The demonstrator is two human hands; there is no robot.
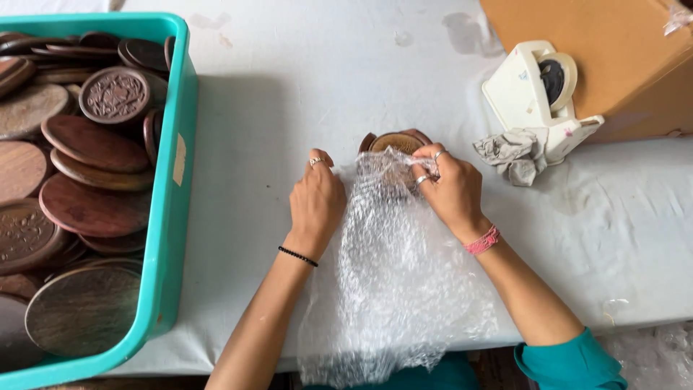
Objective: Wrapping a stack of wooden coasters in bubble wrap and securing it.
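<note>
A small stack of round brown wooden discs [395, 141] stands on edge on the white-covered table [303, 87], half covered by a sheet of clear bubble wrap [393, 274] that trails over the table's near edge. My right hand [451, 189] pinches the top edge of the bubble wrap against the discs. My left hand [316, 201] grips the wrap's left edge, fingers curled, beside the discs.
A teal plastic tub [170, 217] at the left holds several round wooden plaques, some carved. A white tape dispenser [538, 90] and a crumpled grey rag [514, 153] sit at the right, in front of a brown cardboard box [613, 43].
</note>
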